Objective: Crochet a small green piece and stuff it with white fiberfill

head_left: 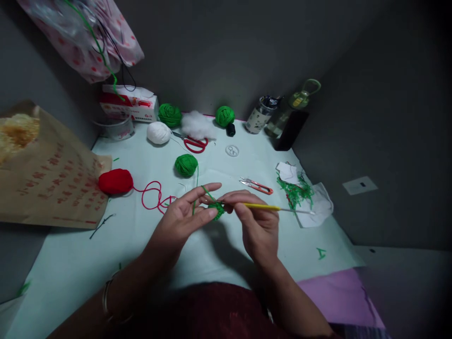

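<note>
My left hand point(187, 214) pinches a small piece of green crochet work point(218, 211) between thumb and fingers. A strand of green yarn runs over its raised index finger and down to a green yarn ball point(186, 165) on the table. In my right hand point(259, 230) is a crochet hook point(261, 206) with a yellow handle, held like a pencil. Its tip meets the green work, where my fingers partly hide it. Both hands are close together above the table, the right one touching the edge of the work.
Behind lie red-handled scissors point(196, 144), white yarn point(158, 133), stuffing point(198, 125) and more green balls point(225, 116). Thread snips point(256, 185) and green scraps point(294, 190) are to the right. Red yarn point(116, 181) and a paper bag point(52, 174) stand left; a bottle point(294, 110) stands back right.
</note>
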A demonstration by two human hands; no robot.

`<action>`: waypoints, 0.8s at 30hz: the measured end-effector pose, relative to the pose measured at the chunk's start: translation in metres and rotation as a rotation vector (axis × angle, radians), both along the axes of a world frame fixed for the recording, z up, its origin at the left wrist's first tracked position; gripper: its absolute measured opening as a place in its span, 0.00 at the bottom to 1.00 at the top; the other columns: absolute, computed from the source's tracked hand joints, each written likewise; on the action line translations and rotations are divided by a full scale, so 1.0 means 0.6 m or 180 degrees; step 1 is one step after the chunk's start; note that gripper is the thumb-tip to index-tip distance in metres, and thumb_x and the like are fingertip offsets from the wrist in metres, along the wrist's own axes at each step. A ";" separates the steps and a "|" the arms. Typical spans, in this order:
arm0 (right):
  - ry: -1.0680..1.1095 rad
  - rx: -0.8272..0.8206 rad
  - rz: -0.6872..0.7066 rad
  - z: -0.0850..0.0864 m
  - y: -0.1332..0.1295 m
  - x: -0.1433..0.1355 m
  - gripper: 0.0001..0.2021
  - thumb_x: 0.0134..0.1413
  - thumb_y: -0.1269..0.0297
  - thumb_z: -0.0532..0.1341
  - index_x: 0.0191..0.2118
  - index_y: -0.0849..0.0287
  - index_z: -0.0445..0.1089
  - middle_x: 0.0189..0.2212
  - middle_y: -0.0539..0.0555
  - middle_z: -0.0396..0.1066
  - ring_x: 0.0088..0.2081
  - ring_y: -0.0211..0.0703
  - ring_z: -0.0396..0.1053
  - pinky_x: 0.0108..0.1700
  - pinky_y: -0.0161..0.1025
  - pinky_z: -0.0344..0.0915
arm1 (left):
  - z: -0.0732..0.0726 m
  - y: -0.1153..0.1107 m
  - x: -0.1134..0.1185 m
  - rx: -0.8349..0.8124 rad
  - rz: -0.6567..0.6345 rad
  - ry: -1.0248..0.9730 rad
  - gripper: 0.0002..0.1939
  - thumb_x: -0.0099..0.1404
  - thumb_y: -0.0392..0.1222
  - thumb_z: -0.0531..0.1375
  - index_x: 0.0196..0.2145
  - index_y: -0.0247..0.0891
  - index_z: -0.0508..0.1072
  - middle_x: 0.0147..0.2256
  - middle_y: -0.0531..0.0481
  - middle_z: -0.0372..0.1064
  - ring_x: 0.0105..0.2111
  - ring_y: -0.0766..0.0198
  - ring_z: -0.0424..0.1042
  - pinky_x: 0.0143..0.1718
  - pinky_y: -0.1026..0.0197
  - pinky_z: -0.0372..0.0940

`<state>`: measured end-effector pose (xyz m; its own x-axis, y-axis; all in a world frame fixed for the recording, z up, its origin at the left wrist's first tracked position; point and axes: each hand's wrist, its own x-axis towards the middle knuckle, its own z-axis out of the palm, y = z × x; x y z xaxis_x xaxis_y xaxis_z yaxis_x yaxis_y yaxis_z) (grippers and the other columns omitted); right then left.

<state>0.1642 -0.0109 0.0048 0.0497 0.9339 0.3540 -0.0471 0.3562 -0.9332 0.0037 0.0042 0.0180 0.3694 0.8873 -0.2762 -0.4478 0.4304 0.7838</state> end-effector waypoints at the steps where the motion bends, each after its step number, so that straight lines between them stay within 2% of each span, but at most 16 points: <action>1: 0.0151 -0.0079 0.0028 -0.002 0.001 0.001 0.09 0.66 0.68 0.60 0.43 0.51 0.79 0.38 0.50 0.77 0.37 0.38 0.72 0.40 0.40 0.69 | 0.000 -0.001 -0.001 0.0031 -0.0012 0.0068 0.23 0.59 0.40 0.69 0.53 0.40 0.77 0.38 0.48 0.74 0.42 0.59 0.71 0.48 0.58 0.61; 4: 0.0485 -0.0296 0.0137 -0.004 0.003 0.006 0.09 0.67 0.66 0.59 0.41 0.53 0.78 0.37 0.51 0.77 0.34 0.36 0.71 0.40 0.39 0.68 | 0.000 -0.001 -0.007 0.0113 -0.0004 0.0229 0.21 0.60 0.40 0.68 0.52 0.41 0.78 0.36 0.49 0.72 0.40 0.61 0.69 0.46 0.59 0.60; 8: 0.0379 -0.0212 0.0183 0.003 -0.001 0.008 0.10 0.69 0.65 0.57 0.41 0.54 0.77 0.37 0.51 0.78 0.34 0.37 0.73 0.40 0.40 0.70 | -0.001 0.001 -0.012 0.0257 0.0101 0.0386 0.20 0.60 0.37 0.67 0.51 0.42 0.78 0.34 0.52 0.68 0.36 0.66 0.65 0.43 0.63 0.60; 12: -0.0476 0.0231 -0.0055 0.014 -0.016 0.007 0.11 0.69 0.70 0.55 0.45 0.53 0.75 0.39 0.52 0.77 0.37 0.40 0.74 0.41 0.42 0.71 | -0.005 -0.002 -0.011 0.0460 0.0186 0.0821 0.21 0.60 0.37 0.67 0.52 0.42 0.77 0.34 0.53 0.67 0.33 0.67 0.64 0.41 0.64 0.61; 17: -0.1478 0.1072 -0.0252 0.014 -0.024 0.003 0.14 0.65 0.78 0.55 0.50 0.57 0.71 0.40 0.55 0.77 0.40 0.43 0.74 0.41 0.44 0.72 | -0.010 -0.010 -0.004 0.0682 0.0493 0.1296 0.21 0.60 0.36 0.68 0.51 0.43 0.78 0.34 0.55 0.67 0.25 0.72 0.57 0.31 0.66 0.58; 19: -0.2024 0.1350 -0.0414 0.009 -0.024 0.002 0.14 0.63 0.78 0.57 0.50 0.58 0.72 0.40 0.56 0.76 0.41 0.44 0.75 0.41 0.43 0.73 | -0.009 -0.011 -0.002 0.0653 0.0502 0.1086 0.23 0.59 0.36 0.69 0.52 0.43 0.77 0.33 0.56 0.67 0.24 0.73 0.56 0.30 0.68 0.58; 21: -0.2557 0.1700 -0.0639 0.005 -0.023 0.002 0.15 0.60 0.78 0.61 0.50 0.57 0.74 0.41 0.57 0.76 0.43 0.45 0.75 0.41 0.42 0.73 | -0.008 -0.009 -0.002 0.0370 0.0319 0.0523 0.27 0.58 0.37 0.70 0.56 0.43 0.75 0.32 0.55 0.67 0.27 0.72 0.61 0.32 0.69 0.60; 22: -0.2659 0.1847 -0.0715 0.004 -0.022 0.003 0.15 0.60 0.77 0.62 0.50 0.56 0.74 0.42 0.57 0.76 0.44 0.46 0.75 0.42 0.42 0.73 | -0.008 -0.007 -0.003 0.0132 0.0132 0.0191 0.29 0.58 0.38 0.70 0.57 0.42 0.74 0.32 0.54 0.68 0.30 0.70 0.65 0.34 0.68 0.62; 24: -0.2305 0.1820 -0.0696 0.002 -0.021 0.005 0.15 0.62 0.76 0.61 0.51 0.54 0.75 0.41 0.56 0.77 0.44 0.45 0.75 0.42 0.42 0.74 | -0.007 -0.001 -0.006 -0.0328 -0.0200 -0.0297 0.28 0.58 0.38 0.70 0.57 0.40 0.74 0.33 0.53 0.68 0.33 0.68 0.68 0.37 0.68 0.64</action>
<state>0.1673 -0.0234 0.0060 -0.2080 0.6053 0.7683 0.5968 0.7009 -0.3907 -0.0002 0.0034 0.0135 0.4516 0.8303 -0.3266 -0.4862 0.5359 0.6903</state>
